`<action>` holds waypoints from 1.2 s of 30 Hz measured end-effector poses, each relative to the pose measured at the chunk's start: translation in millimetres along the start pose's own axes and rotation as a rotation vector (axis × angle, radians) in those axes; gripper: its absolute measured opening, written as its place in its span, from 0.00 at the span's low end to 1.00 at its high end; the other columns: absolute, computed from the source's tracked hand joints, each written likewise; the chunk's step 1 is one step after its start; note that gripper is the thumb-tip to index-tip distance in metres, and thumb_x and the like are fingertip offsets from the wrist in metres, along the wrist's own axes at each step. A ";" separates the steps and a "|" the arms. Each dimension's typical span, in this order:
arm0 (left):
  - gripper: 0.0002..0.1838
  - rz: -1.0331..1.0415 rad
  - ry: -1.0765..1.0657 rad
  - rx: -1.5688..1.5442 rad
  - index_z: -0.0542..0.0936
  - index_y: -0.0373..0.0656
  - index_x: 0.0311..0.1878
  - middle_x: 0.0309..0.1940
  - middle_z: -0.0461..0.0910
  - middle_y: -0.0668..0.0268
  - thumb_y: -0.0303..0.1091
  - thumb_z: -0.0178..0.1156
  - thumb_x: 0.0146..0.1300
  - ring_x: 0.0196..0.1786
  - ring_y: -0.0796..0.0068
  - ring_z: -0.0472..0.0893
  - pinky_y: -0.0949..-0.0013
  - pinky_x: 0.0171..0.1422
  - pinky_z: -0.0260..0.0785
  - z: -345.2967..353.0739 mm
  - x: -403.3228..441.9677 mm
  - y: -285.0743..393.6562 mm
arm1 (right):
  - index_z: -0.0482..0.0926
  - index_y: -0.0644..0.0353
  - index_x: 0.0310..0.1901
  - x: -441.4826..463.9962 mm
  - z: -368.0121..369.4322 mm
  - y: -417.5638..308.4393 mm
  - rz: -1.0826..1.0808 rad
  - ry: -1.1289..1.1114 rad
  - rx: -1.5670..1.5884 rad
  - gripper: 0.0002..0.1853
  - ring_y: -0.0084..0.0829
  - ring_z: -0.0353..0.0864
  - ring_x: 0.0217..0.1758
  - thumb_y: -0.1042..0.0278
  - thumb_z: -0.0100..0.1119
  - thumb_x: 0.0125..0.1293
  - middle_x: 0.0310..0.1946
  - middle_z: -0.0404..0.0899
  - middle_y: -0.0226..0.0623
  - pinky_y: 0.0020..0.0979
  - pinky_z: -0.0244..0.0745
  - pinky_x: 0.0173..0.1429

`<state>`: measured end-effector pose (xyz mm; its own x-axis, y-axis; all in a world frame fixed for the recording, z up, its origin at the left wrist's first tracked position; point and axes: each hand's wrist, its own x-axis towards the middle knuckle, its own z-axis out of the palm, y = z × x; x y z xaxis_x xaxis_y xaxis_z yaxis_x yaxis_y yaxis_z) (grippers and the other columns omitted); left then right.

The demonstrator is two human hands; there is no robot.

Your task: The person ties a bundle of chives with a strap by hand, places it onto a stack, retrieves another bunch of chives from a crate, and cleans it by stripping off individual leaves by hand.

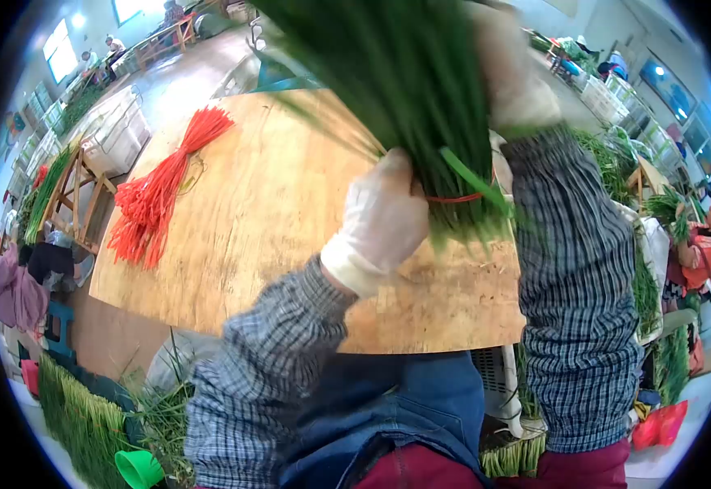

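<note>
A thick bunch of chives point(421, 90) is held over the wooden board, its long green leaves blurred towards the top. My left hand point(384, 216), in a white glove, is closed around the bunch near its lower end. Just beside that hand a red tie point(457, 198) circles the chives. My right hand point(517, 73), also gloved, is against the right side of the bunch higher up; motion smears its fingers. On the left of the wooden board point(266, 228) lies a bundle of red ties point(160, 196), gathered near its upper part.
Cut chives point(86, 416) stand in rows at lower left, near a green cup point(139, 469). A white crate point(115, 130) is beyond the board. To the right, a person in orange point(702, 257) is near more greens. Other people are at work far back.
</note>
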<state>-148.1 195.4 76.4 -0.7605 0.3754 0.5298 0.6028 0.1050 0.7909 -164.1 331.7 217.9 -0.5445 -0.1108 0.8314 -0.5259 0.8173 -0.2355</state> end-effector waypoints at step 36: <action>0.04 -0.565 -0.098 -0.346 0.72 0.35 0.27 0.20 0.73 0.66 0.24 0.52 0.57 0.18 0.84 0.65 0.77 0.21 0.59 18.0 -89.4 -48.2 | 0.53 0.65 0.66 -225.2 64.8 -33.8 0.366 -0.524 -0.787 0.44 0.40 0.59 0.66 0.53 0.59 0.50 0.61 0.62 0.43 0.53 0.50 0.65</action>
<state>-104.8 173.4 -14.6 -0.9011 0.4334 -0.0120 -0.0064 0.0145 0.9999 -66.0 292.4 6.1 -0.9036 0.1417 0.4043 0.2077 0.9703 0.1243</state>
